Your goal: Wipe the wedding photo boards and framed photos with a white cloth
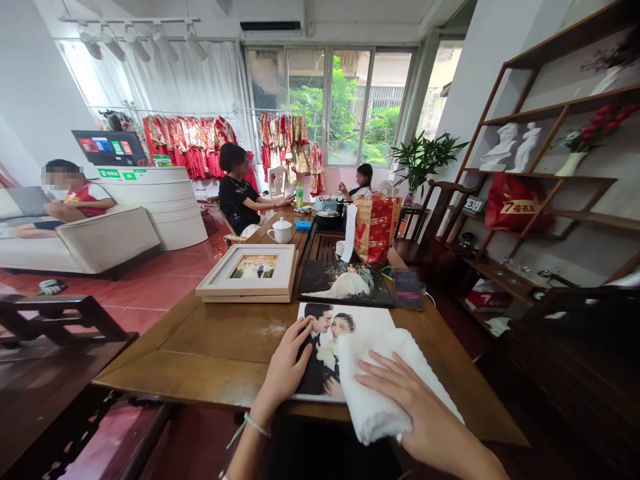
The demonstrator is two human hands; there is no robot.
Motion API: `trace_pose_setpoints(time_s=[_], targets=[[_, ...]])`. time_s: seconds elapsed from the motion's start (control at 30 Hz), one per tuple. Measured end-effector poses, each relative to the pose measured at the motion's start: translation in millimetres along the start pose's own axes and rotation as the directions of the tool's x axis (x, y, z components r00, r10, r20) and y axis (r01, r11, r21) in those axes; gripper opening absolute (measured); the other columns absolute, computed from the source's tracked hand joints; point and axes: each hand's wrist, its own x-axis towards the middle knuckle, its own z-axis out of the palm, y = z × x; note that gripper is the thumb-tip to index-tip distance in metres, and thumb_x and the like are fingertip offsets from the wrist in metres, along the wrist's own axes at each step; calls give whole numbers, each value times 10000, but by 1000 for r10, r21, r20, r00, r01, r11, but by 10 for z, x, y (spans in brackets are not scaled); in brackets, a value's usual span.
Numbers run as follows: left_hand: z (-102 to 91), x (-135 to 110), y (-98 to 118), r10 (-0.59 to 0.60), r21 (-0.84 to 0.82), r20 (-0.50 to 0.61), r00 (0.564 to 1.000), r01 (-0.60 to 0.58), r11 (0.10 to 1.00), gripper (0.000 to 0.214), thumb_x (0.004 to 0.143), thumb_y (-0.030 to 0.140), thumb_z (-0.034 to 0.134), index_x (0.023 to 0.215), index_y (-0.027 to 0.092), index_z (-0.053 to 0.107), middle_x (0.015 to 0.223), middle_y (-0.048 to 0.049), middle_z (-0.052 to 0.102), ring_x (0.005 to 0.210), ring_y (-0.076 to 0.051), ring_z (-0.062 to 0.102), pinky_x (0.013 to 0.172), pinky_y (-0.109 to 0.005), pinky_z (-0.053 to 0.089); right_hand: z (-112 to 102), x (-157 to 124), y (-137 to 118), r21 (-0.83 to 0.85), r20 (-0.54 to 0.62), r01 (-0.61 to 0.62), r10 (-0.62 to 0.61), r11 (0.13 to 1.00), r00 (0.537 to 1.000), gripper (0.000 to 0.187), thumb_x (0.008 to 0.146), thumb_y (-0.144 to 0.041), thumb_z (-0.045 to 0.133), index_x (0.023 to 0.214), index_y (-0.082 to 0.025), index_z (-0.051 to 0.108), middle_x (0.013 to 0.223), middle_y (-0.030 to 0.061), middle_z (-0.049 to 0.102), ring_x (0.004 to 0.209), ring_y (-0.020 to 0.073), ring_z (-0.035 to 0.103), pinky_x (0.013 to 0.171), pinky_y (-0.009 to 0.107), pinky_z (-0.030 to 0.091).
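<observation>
A glossy wedding photo print (315,363) of a couple lies on the wooden table, close to its near edge. My left hand (289,360) rests on the print's left side, open, its fingertips on the picture. On the right, a folded white towel (373,347) covers part of the print and hangs past its lower edge. My right hand (400,393) lies flat on top of the towel with fingers stretched out; its thumb is hidden. Just beyond the print is a dark wedding photo panel (340,283), with a phone (409,289) beside it.
Stacked white picture frames (247,272) sit to the left on the table (200,353). Farther back are a lidded white cup (281,231), a black pot (329,219) and a red paper bag (377,230). Two people sit at the far end. Another person sits on a sofa (107,237).
</observation>
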Motion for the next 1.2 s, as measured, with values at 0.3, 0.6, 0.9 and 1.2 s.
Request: trace_pose_setpoints(time_s=[0.3,0.6,0.9,1.2], targets=[[-2,-8,-6,9,-16,-11,1000,-10,1000,433,906,233,446,1335,276,491,1446,-32,445,1371,-215,345,1142,-450,275,-239,800,636,-91,-127,-115,103,989,987,733,618,-85,480,1335,-234,493,1459,67,404,1369,234,294,1128,496,153],[-5,-12,15,-2,2,-5,1000,2,1000,438,908,231,435,1342,267,482,1449,-35,440,1369,-217,346,1140,-452,277,-220,932,716,-107,-151,-151,134,983,979,738,627,-88,445,1351,-228,472,1465,47,397,1383,226,263,1138,501,97],[14,-14,15,-3,9,-9,1000,3,1000,434,910,235,428,1340,267,480,1450,-35,437,1373,-208,340,1146,-447,268,54,6,110,-138,-70,-117,108,983,992,956,499,-63,399,1420,-320,363,1523,-38,253,1417,234,151,1143,550,74],[17,-11,-10,-4,18,0,1000,4,1000,433,913,238,419,1341,257,478,1455,-43,429,1377,-214,331,1143,-447,269,11,113,26,-149,-26,-138,135,979,990,916,531,-69,418,1418,-296,373,1522,-10,265,1417,220,154,1148,522,78]])
